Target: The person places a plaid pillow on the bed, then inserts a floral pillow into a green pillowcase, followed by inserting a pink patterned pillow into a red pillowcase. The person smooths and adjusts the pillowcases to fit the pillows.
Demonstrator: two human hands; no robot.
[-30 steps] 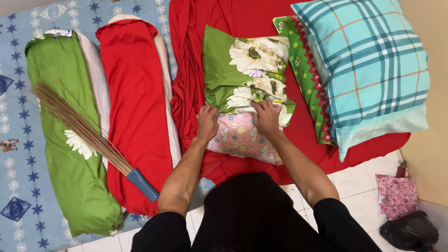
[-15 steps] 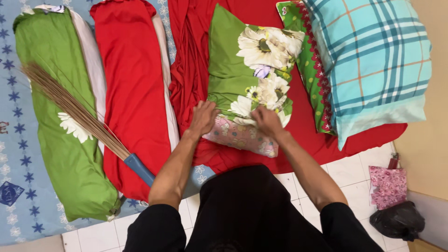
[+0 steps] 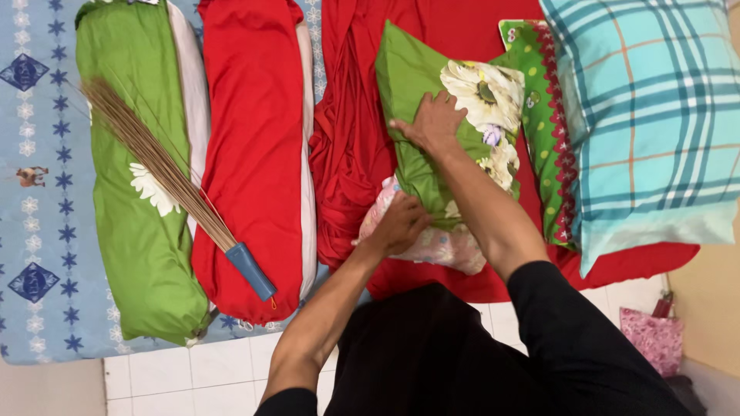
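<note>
Fingers of the left hand [image 3: 398,224] are gripping the pink pillow's [image 3: 439,245] end where it is sticking out of the green floral case [image 3: 432,115], while the right hand [image 3: 433,123], lower a second ago, is now pressing flat, fingers spread, on the case. Everything is lying on a blue starred sheet [image 3: 35,200] and red cloth [image 3: 351,146] over white floor tiles [image 3: 193,377], with a broom [image 3: 166,177] across the green bolster [image 3: 135,192] at left and a plaid pillow [image 3: 655,115], cut off by the frame, at right.

So two bolsters [image 3: 142,177] lie side by side on the left of the mattress [image 3: 38,192], with a broom [image 3: 173,181] lying across both. Right of them sits a bunched sheet [image 3: 347,139], and a pillow [image 3: 447,154] lies on it with both hands [image 3: 401,223] on top. Further right, two more pillows [image 3: 647,123] overlap, the bigger on top.
</note>
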